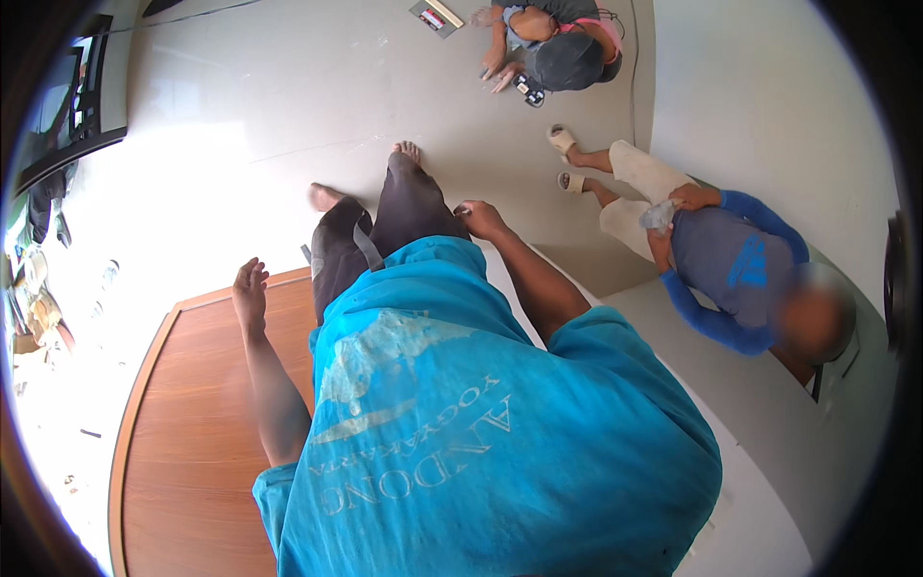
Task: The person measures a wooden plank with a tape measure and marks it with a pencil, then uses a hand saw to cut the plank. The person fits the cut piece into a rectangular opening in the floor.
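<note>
Grey floor (288,106) beyond wooden board (202,413) | head view: your left hand (250,288) wide open, empty, over board's far edge | right hand (479,219) loosely curled, empty, right of board | keep steps slow near its edge.

Home room, pale tiled floor (288,115), wooden board (192,433)

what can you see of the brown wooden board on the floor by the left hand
The brown wooden board lies flat on the pale floor, at the person's left. It looks like reddish veneer with fine grain, framed by a lighter raised edge strip that rounds at the far corner. Its near part runs out of the picture; the blue shirt hides its right side. The left hand hangs open above its far edge; contact cannot be told.
</note>
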`<state>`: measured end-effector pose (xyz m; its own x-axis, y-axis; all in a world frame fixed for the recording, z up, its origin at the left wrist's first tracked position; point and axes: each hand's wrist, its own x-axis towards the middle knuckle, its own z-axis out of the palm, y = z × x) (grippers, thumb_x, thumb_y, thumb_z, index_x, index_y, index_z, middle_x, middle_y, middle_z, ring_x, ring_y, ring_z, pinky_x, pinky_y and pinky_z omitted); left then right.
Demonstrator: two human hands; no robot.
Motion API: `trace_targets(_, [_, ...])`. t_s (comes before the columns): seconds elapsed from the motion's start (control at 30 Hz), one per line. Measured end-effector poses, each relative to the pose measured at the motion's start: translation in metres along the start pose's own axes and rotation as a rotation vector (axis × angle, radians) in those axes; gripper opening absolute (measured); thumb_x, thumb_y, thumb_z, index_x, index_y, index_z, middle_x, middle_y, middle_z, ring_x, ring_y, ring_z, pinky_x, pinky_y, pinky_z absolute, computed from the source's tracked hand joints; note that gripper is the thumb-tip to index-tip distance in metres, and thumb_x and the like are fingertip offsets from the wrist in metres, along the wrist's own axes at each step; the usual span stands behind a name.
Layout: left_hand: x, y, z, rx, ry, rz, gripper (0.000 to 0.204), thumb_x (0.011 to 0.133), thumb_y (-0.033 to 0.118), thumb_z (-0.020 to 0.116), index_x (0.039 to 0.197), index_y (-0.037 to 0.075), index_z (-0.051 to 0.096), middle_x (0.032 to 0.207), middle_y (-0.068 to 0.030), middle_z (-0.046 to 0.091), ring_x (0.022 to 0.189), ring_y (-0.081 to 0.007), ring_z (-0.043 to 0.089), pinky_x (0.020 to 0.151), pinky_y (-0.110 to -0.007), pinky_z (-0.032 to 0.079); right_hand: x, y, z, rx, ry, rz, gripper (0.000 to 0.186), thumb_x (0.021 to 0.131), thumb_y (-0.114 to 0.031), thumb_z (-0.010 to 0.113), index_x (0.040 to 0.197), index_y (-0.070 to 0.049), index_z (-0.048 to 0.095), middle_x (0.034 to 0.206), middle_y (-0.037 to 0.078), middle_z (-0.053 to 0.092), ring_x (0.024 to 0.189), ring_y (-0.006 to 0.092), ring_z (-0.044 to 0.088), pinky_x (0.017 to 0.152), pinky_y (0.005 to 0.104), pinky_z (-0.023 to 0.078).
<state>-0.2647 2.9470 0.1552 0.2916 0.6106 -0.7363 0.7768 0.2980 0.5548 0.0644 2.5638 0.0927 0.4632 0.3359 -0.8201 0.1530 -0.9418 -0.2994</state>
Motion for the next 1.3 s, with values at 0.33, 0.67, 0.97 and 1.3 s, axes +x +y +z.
trace_targets(0.33, [0.067, -0.083, -0.075, 0.054, -0.092, -0.078, 0.037, 0.098, 0.02, 0.054, 0.129, 0.0, 0.06, 0.111, -0.0109, 0.069, 0.095, -0.0179, 0.068, 0.077, -0.03, 0.053, -0.001, -0.07, 0.044, 0.197, 0.152, -0.024, 0.03, 0.089, -0.031, 0.056, 0.103, -0.014, 0.074, 0.104, 0.014, 0.072, 0.1, 0.0321, 0.068, 0.089, 0.0419, 0.052])
trace_targets(0.67, [0.082, -0.066, -0.118, 0.044, -0.066, -0.119, 0.037, 0.1, 0.021, 0.054, 0.13, 0.001, 0.059, 0.114, -0.0101, 0.068, 0.098, -0.018, 0.067, 0.079, -0.029, 0.052, 0.059, -0.12, 0.055, 0.145, 0.091, -0.118, 0.029, 0.085, -0.034, 0.06, 0.1, -0.014, 0.074, 0.104, 0.012, 0.072, 0.1, 0.0314, 0.068, 0.09, 0.0436, 0.051])
trace_targets(0.97, [0.132, -0.08, -0.199, -0.304, -0.039, -0.087, 0.032, 0.099, 0.02, 0.056, 0.125, 0.003, 0.063, 0.105, -0.0066, 0.07, 0.088, -0.0147, 0.068, 0.069, -0.025, 0.05, 0.122, -0.24, 0.027, 0.206, 0.113, -0.224, 0.021, 0.085, -0.028, 0.063, 0.098, -0.016, 0.074, 0.103, 0.012, 0.072, 0.1, 0.0323, 0.068, 0.089, 0.0436, 0.052])
trace_targets(1.3, [0.167, 0.0, -0.254, -0.084, -0.147, -0.032, 0.031, 0.096, 0.01, 0.056, 0.124, -0.002, 0.062, 0.104, -0.0095, 0.071, 0.087, -0.0156, 0.069, 0.066, -0.024, 0.05, 0.122, -0.302, 0.059, 0.195, 0.199, -0.182, 0.022, 0.085, -0.027, 0.062, 0.096, -0.012, 0.072, 0.098, 0.012, 0.073, 0.094, 0.0315, 0.069, 0.086, 0.0416, 0.053])
